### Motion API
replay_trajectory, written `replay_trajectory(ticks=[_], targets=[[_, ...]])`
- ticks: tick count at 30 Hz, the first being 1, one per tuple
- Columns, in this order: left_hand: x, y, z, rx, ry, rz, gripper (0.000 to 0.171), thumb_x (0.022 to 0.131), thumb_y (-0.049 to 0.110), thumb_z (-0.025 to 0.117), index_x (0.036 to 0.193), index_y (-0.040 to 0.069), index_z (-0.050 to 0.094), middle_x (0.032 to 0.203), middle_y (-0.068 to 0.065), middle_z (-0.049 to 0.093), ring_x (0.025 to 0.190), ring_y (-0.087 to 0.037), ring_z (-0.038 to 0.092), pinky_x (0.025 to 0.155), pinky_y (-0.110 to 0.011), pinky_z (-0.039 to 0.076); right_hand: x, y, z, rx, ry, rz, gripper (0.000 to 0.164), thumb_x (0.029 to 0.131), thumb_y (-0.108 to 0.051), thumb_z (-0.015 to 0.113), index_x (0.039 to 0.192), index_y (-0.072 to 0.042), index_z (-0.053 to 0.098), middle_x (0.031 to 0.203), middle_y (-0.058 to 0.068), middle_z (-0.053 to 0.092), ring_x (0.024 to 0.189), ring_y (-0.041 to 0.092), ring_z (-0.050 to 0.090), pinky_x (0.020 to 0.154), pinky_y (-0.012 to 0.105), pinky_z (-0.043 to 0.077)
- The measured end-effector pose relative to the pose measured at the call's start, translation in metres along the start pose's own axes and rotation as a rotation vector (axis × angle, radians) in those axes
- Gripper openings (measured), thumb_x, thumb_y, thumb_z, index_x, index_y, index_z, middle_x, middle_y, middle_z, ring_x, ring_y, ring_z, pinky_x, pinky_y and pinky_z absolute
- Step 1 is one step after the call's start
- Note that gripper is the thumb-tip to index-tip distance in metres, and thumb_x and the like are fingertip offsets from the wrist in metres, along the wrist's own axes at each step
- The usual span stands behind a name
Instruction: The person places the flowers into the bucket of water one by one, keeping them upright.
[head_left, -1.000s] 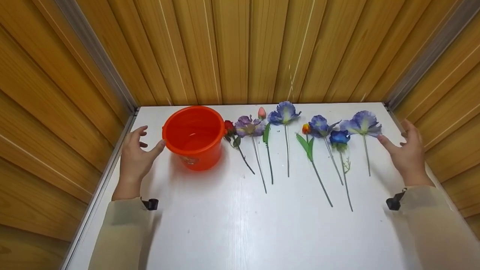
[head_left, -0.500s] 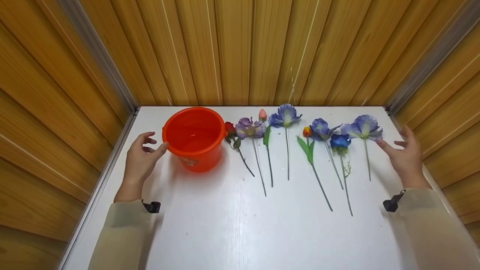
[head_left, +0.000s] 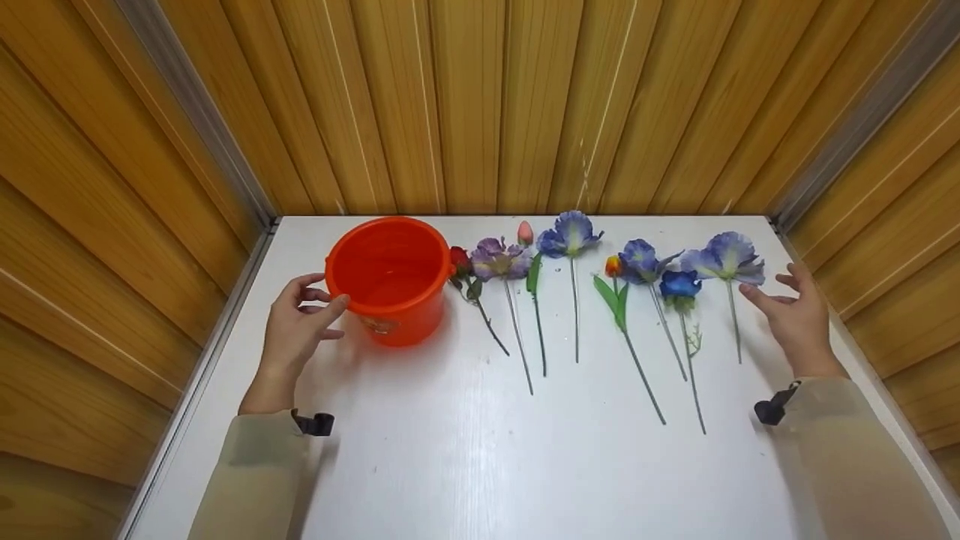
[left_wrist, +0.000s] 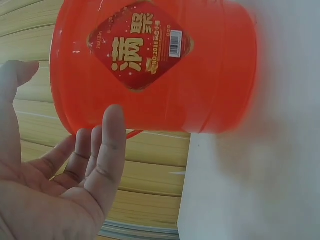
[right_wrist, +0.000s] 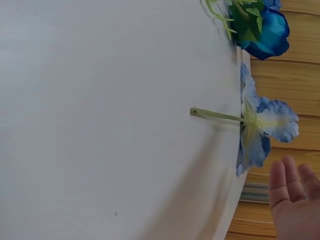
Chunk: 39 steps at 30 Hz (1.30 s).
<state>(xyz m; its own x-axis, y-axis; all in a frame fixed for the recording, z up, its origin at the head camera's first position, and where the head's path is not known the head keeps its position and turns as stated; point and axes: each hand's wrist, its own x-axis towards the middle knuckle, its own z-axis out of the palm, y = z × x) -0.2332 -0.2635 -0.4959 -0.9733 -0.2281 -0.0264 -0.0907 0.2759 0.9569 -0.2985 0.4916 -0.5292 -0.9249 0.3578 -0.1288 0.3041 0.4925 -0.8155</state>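
An orange-red plastic bucket stands upright at the back left of the white table. My left hand hovers at its left side with relaxed, slightly bent fingers and holds nothing. In the left wrist view, a red diamond label shows on the bucket wall; whether the fingertips touch the bucket, I cannot tell. At the far right, my right hand is beside a light blue iris, its fingers loose and holding nothing. The right wrist view shows this iris lying just off the fingertips.
Several artificial flowers lie in a row right of the bucket: a red rose, a purple iris, a pink tulip bud, an orange tulip and a blue rose among them. Wood-look walls enclose the table.
My left hand has moved right, closer to the bucket. My right hand has shifted slightly left toward the iris. The bucket and flowers stay in place on the table.
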Motion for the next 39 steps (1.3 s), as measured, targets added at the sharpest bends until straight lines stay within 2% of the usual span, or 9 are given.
replay_trajectory(ticks=[5, 9, 18, 23, 27, 31, 33, 36, 39], targets=[[-0.001, -0.002, 0.007, -0.096, 0.013, -0.064, 0.079, 0.101, 0.035, 0.087, 0.167, 0.021, 0.046, 0.14, -0.009, 0.06, 0.11, -0.019, 0.076, 0.086, -0.034, 0.073, 0.001, 0.003, 0.004, -0.008, -0.039, 0.023, 0.12, 0.1, -0.066, 0.078, 0.184, -0.02, 0.005, 0.189, 0.019, 0.02, 0.139, 0.021, 0.052, 0.08, 0.002, 0.051], [0.0, -0.003, 0.011, -0.186, 0.024, -0.086, 0.079, 0.103, 0.029, 0.086, 0.169, 0.021, 0.043, 0.138, -0.008, 0.059, 0.11, -0.02, 0.075, 0.087, -0.035, 0.073, 0.003, 0.005, 0.007, -0.009, -0.069, 0.014, 0.12, 0.101, -0.062, 0.079, 0.183, -0.017, 0.003, 0.189, 0.021, 0.019, 0.145, 0.028, 0.052, 0.085, 0.005, 0.056], [0.001, -0.004, 0.023, -0.415, 0.035, -0.124, 0.074, 0.106, 0.014, 0.081, 0.168, 0.022, 0.043, 0.131, -0.004, 0.061, 0.105, -0.018, 0.074, 0.087, -0.037, 0.073, 0.004, 0.013, 0.01, 0.002, -0.1, 0.016, 0.12, 0.103, -0.053, 0.082, 0.183, -0.014, 0.001, 0.188, 0.025, 0.017, 0.109, -0.001, 0.056, 0.081, 0.003, 0.056], [0.0, -0.005, 0.025, -0.55, 0.032, -0.139, 0.078, 0.106, 0.011, 0.08, 0.171, 0.024, 0.04, 0.127, -0.003, 0.067, 0.106, -0.016, 0.076, 0.084, -0.031, 0.073, 0.007, 0.012, 0.013, -0.012, -0.107, 0.011, 0.118, 0.103, -0.049, 0.082, 0.182, -0.012, 0.003, 0.186, 0.028, 0.022, 0.105, -0.001, 0.059, 0.081, 0.004, 0.057], [-0.001, -0.007, 0.026, -0.668, 0.024, -0.144, 0.08, 0.107, 0.006, 0.077, 0.173, 0.024, 0.036, 0.13, -0.005, 0.067, 0.113, -0.019, 0.077, 0.087, -0.029, 0.072, 0.009, 0.013, 0.015, -0.049, -0.116, 0.03, 0.115, 0.104, -0.053, 0.08, 0.183, -0.012, 0.005, 0.185, 0.025, 0.028, 0.111, 0.007, 0.065, 0.105, 0.021, 0.063], [-0.001, -0.009, 0.027, -0.74, 0.034, -0.144, 0.074, 0.107, 0.005, 0.076, 0.17, 0.024, 0.041, 0.136, -0.009, 0.065, 0.112, -0.018, 0.078, 0.087, -0.027, 0.071, 0.01, 0.015, 0.017, -0.059, -0.134, 0.066, 0.113, 0.105, -0.056, 0.077, 0.183, -0.014, 0.007, 0.184, 0.022, 0.033, 0.113, 0.009, 0.069, 0.127, 0.047, 0.056], [-0.001, -0.01, 0.029, -0.761, 0.039, -0.136, 0.069, 0.108, 0.004, 0.075, 0.167, 0.023, 0.044, 0.139, -0.013, 0.063, 0.11, -0.018, 0.079, 0.086, -0.027, 0.071, 0.01, 0.017, 0.018, -0.056, -0.136, 0.066, 0.11, 0.106, -0.052, 0.077, 0.182, -0.012, 0.01, 0.182, 0.022, 0.037, 0.109, 0.007, 0.07, 0.121, 0.039, 0.059], [-0.001, -0.012, 0.03, -0.777, 0.032, -0.127, 0.068, 0.108, 0.004, 0.074, 0.166, 0.023, 0.044, 0.139, -0.012, 0.063, 0.109, -0.018, 0.079, 0.086, -0.027, 0.071, 0.008, 0.019, 0.019, -0.049, -0.131, 0.049, 0.103, 0.107, -0.045, 0.078, 0.181, -0.007, 0.017, 0.177, 0.025, 0.043, 0.1, 0.002, 0.071, 0.098, 0.015, 0.06], [0.0, -0.014, 0.031, -0.793, 0.028, -0.124, 0.069, 0.107, 0.005, 0.076, 0.166, 0.023, 0.045, 0.136, -0.009, 0.066, 0.11, -0.018, 0.079, 0.087, -0.027, 0.071, 0.007, 0.018, 0.021, -0.028, -0.127, 0.028, 0.097, 0.108, -0.035, 0.078, 0.179, -0.003, 0.021, 0.173, 0.028, 0.046, 0.096, 0.001, 0.072, 0.082, 0.005, 0.057]])
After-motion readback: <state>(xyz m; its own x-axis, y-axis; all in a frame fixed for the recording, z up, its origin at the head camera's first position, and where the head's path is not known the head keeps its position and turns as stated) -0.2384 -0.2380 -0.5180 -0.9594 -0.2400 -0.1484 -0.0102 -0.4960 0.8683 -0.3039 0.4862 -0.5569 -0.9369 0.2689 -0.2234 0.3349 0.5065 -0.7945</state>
